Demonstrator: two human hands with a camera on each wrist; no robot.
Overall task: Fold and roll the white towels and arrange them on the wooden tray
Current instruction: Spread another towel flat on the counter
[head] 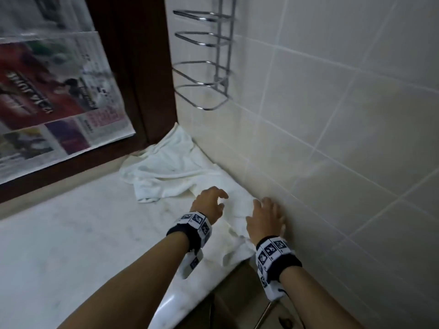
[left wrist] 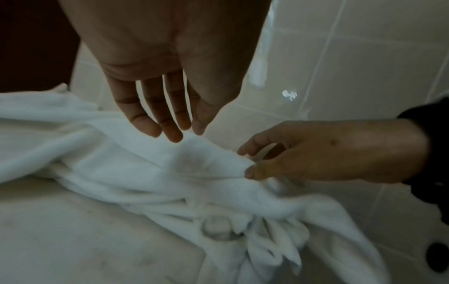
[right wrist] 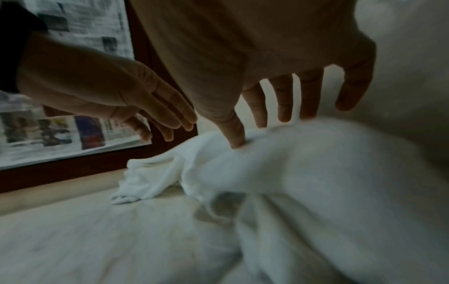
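Observation:
A heap of crumpled white towels (head: 166, 167) lies on the marble counter (head: 71, 245), pushed into the corner against the tiled wall. My left hand (head: 210, 201) hovers just over the near part of the heap, fingers spread and loose (left wrist: 165, 107), holding nothing. My right hand (head: 264, 216) is beside it by the wall, fingers straight and spread (right wrist: 279, 100). Its thumb presses into a ridge of towel (right wrist: 316, 163), and its fingertips touch the cloth (left wrist: 121, 169). No wooden tray is in view.
A dark wooden window frame (head: 142, 67) with newspaper over the glass (head: 47, 79) stands behind the counter. A chrome wire rack (head: 204, 67) hangs on the tiled wall (head: 332, 115) above the towels. The counter's front edge (head: 166, 305) runs below my forearms.

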